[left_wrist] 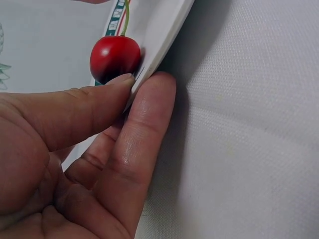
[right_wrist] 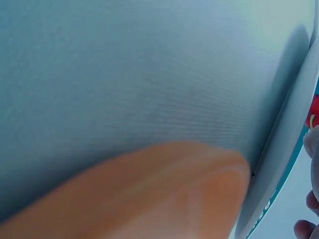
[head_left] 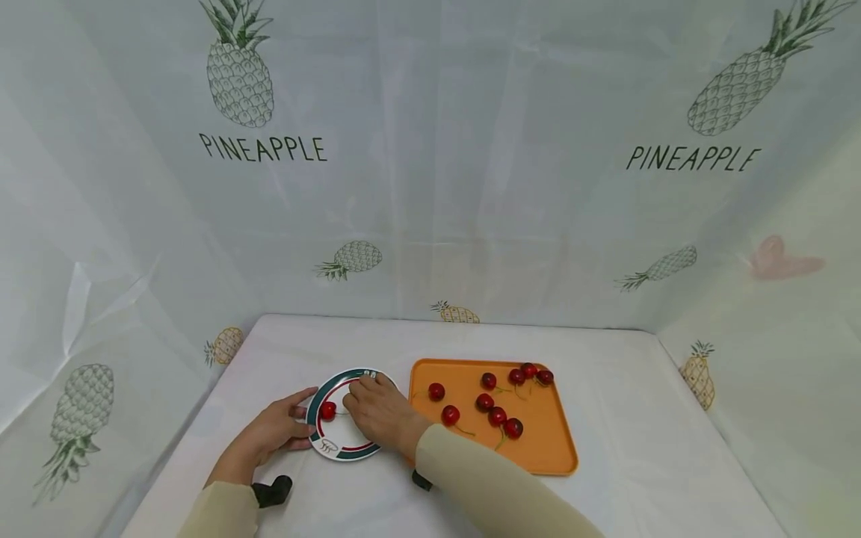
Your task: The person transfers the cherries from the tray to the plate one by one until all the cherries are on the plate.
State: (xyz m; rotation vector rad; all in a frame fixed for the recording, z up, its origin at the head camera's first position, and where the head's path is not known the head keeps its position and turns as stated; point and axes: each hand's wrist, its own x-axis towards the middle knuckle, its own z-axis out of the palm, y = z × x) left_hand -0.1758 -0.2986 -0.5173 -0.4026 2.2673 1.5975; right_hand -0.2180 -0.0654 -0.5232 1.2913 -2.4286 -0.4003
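My left hand (head_left: pixel 276 427) pinches the left rim of a round white plate (head_left: pixel 346 433) with a green and red border. In the left wrist view the thumb (left_wrist: pixel 94 112) lies over the rim, fingers beneath. Just inside that rim is a glossy red cherry (left_wrist: pixel 115 59) with a green stem. My right hand (head_left: pixel 380 409) is over the plate with curled fingers, its fingertips at the stem end of this cherry (head_left: pixel 327 410); the hand itself hides part of the grip. The right wrist view catches only a few fingertips (right_wrist: pixel 311 142) beside the stem, at its right edge.
An orange rectangular tray (head_left: pixel 545 448) lies right of the plate, partly beneath the right forearm. Several dark red cherries (head_left: pixel 484 402) with stems are spread on it. White cloth (head_left: pixel 605 373) covers the table, and a pineapple-print curtain (head_left: pixel 504 187) rises behind and along both sides.
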